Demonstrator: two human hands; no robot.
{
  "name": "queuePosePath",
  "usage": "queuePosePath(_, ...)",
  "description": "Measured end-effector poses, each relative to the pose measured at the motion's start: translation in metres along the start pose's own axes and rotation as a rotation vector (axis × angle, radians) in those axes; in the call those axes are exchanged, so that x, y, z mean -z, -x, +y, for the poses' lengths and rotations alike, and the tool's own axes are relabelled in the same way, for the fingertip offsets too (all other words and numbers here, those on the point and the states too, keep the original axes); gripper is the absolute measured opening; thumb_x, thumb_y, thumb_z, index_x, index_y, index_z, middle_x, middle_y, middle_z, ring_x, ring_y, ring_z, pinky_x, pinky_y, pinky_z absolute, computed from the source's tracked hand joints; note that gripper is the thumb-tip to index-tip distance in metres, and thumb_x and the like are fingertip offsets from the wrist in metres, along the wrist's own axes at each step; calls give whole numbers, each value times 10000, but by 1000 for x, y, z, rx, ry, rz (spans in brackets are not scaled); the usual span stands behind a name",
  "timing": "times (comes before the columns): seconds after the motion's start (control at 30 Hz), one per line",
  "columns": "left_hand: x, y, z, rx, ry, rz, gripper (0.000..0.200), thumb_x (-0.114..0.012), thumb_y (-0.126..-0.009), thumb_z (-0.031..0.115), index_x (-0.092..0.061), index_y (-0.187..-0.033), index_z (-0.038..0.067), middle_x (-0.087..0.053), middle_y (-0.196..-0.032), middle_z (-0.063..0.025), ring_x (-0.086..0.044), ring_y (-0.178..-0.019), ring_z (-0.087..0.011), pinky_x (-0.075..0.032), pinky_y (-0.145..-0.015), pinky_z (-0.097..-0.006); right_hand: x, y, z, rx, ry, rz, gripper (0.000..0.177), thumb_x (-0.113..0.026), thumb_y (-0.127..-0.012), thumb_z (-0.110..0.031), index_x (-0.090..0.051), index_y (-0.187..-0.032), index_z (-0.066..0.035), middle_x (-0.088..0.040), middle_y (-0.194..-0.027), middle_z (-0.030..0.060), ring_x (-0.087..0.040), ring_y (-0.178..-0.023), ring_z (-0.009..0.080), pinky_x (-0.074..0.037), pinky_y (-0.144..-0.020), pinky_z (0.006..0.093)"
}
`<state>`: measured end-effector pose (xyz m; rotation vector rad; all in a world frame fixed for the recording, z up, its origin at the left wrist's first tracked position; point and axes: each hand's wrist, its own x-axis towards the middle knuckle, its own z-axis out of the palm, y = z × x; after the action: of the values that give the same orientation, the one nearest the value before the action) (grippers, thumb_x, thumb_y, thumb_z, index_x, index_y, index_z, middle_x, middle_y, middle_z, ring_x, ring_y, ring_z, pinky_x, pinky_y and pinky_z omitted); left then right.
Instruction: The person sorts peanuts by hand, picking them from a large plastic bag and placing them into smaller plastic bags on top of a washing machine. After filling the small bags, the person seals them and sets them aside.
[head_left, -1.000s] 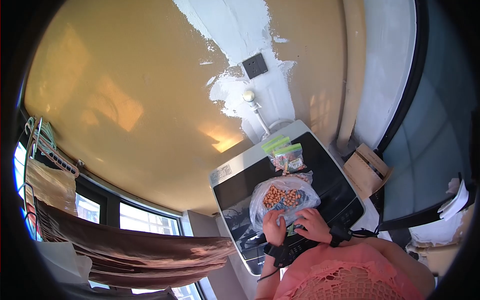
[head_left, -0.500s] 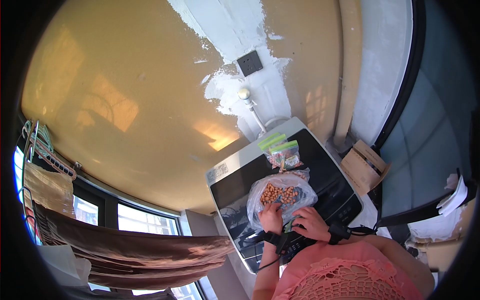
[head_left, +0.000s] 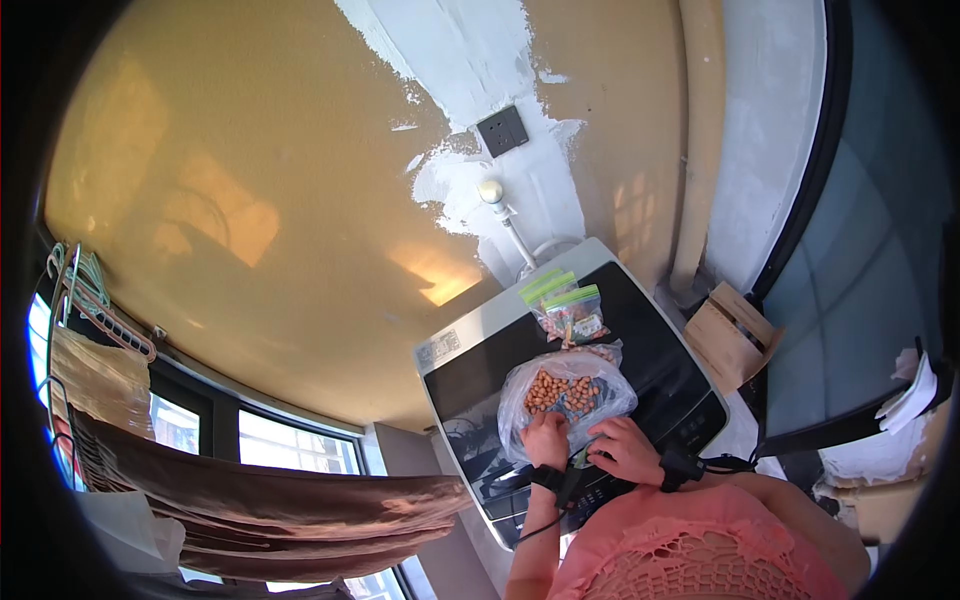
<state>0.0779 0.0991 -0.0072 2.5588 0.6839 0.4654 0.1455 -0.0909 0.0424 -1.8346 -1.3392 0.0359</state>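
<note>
Item: one clear plastic bag (head_left: 568, 392), thin film, loosely bunched, part filled with brown shelled nuts (head_left: 546, 390) and some darker pieces beside them; it lies on the dark glass lid of a top-loading washing machine (head_left: 480, 372), near its front edge and just ahead of your body. Handling, as judged: light to middling in weight, soft and shapeless, the film slippery and easy to tear, the contents free to roll and spill if the mouth tips; best taken by the gathered film at the near edge, with a palm under the load, not by a single thin fold. Your left hand (head_left: 546, 440) rests on the bag's near left edge, fingers bent onto the film; your right hand (head_left: 625, 452) sits at its near right edge, fingers reaching towards the middle; at this size you cannot tell whether either hand pinches the film or only lies on it. Both wrists carry a black band (head_left: 680, 468) with a lead. Beyond the bag, touching or just beside it: small zip bags with green seals (head_left: 572, 312), filled and stacked. Further out: a wall tap (head_left: 494, 191) and a dark socket (head_left: 502, 131) on the patched ochre wall, a cardboard box (head_left: 730, 340) to the right of the machine, cloth on a rack (head_left: 100, 370) far left
</note>
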Motion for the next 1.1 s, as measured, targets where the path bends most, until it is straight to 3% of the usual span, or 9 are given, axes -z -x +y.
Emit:
queuePosePath(0.07,2,1,3,-17,4,73,123,-735,-803,182,-681,-882,104,-660,-888,-57,-658,-883,-301,-436,-810,-464,-1,1,2,11,17,8,168,-773,-809,-198,-699,-905,-82,-630,-1145,64,-582,-1095,285,-440,-955,420)
queuePosePath(0.13,8,2,7,-70,-12,119,129,-735,-819,145,-647,-883,76,-641,-869,-84,-655,-818,-310,-470,-743,-455,0,1,2,-2,5,-3,179,-801,-795,-214,-707,-890,-95,-633,-1160,64,-577,-1097,284,-439,-956,412)
queuePosePath(0.23,29,9,22,-127,187,188,119,-733,-836,55,-630,-883,18,-629,-844,-136,-633,-677,-284,-507,-607,-399,5,2,0,-13,44,-46,305,-813,-786,-303,-720,-985,-91,-621,-1197,81,-562,-1132,292,-431,-974,417)
queuePosePath(0.3,44,23,34,-70,317,124,138,-756,-807,76,-654,-881,20,-634,-868,-126,-631,-725,-281,-512,-663,-386,4,4,3,-32,56,-106,449,-815,-781,-371,-703,-1112,-89,-602,-1243,98,-545,-1172,298,-420,-997,427)
queuePosePath(0.47,49,51,47,-145,336,5,165,-794,-764,154,-716,-882,68,-635,-969,-120,-623,-912,-306,-500,-846,-421,-7,7,8,-62,57,-117,494,-825,-756,-320,-675,-1170,-96,-595,-1260,97,-546,-1184,308,-423,-1002,435)
queuePosePath(0.6,35,58,38,-184,252,44,172,-798,-742,154,-731,-881,77,-636,-1016,-134,-617,-963,-325,-496,-863,-432,-11,7,10,-62,49,-105,439,-818,-731,-216,-682,-1130,-93,-596,-1252,105,-545,-1204,313,-431,-1003,437)
queuePosePath(0.77,32,56,38,-69,319,15,173,-793,-763,153,-728,-875,39,-666,-1025,-160,-663,-973,-337,-527,-841,-411,-15,15,22,-47,1,-107,202,-779,-762,-127,-717,-948,-79,-598,-1260,105,-568,-1182,316,-453,-993,426)
queuePosePath(1.1,26,58,32,-27,351,-88,192,-789,-787,197,-713,-890,54,-704,-928,-140,-690,-872,-341,-548,-789,-419,-9,15,18,-73,-25,-129,75,-743,-802,-144,-737,-866,-105,-613,-1250,119,-578,-1177,324,-456,-998,432)
